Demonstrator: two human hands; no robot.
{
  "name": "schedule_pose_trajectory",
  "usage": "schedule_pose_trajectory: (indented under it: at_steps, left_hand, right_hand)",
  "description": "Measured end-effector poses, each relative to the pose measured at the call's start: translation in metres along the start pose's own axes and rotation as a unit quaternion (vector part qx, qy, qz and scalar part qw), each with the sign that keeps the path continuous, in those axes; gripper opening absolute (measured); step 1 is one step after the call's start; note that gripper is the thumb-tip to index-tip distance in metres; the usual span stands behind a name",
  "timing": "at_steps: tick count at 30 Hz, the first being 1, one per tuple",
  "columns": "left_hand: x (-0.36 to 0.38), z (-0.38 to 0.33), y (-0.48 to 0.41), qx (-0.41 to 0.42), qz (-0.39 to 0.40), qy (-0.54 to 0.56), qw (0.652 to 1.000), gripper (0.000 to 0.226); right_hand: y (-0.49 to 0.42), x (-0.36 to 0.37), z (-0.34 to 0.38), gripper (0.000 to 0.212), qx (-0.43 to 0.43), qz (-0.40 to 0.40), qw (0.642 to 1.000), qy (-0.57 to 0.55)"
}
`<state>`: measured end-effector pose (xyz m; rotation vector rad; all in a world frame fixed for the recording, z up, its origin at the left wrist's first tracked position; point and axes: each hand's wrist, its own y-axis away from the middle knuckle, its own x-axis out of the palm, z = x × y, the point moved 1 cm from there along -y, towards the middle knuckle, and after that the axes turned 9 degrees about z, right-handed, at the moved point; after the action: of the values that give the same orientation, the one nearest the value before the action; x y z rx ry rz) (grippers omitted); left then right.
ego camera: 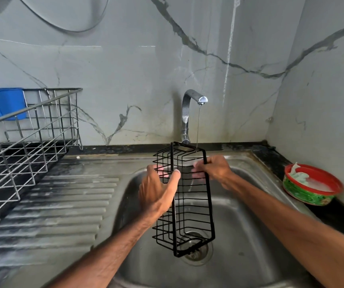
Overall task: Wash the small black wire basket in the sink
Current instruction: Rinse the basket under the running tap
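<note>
The small black wire basket (189,204) hangs upright and lengthwise over the steel sink (250,235), above the drain. My right hand (212,168) grips its right rim near the top. My left hand (158,190) is on its left side, thumb on the rim and fingers reaching behind the wires. A thin stream of water runs from the chrome tap (187,113) onto the top of the basket.
A steel dish rack (27,146) holding a blue cup (2,102) stands on the left, beside the ribbed drainboard (63,208). A red and green bowl (312,183) with soapy water and a sponge sits on the right counter. Marble wall behind.
</note>
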<state>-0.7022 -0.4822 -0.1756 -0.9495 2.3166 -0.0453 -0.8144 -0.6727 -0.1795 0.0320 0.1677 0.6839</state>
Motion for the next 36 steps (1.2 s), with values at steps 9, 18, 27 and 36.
schedule_pose_trajectory:
  at_steps: [9,18,27,36]
  left_hand:
    - [-0.001,0.000,0.000,0.004,-0.062,0.003,0.998,0.097]
    - [-0.007,0.005,-0.006,-0.008,-0.069,0.016,0.997,0.110]
    - [-0.008,0.009,-0.011,-0.010,-0.068,0.019,0.997,0.112]
    - [0.002,0.002,-0.003,0.041,-0.057,-0.003,0.998,0.098]
  right_hand:
    - [0.014,0.023,-0.033,0.021,0.031,0.014,0.999,-0.011]
    - [0.057,0.002,-0.005,0.029,-0.111,-0.039,0.878,0.463]
    - [0.037,-0.040,0.002,0.047,-0.467,-0.028,0.495,0.732]
    - [0.033,-0.027,-0.006,0.082,-0.298,0.083,0.494,0.813]
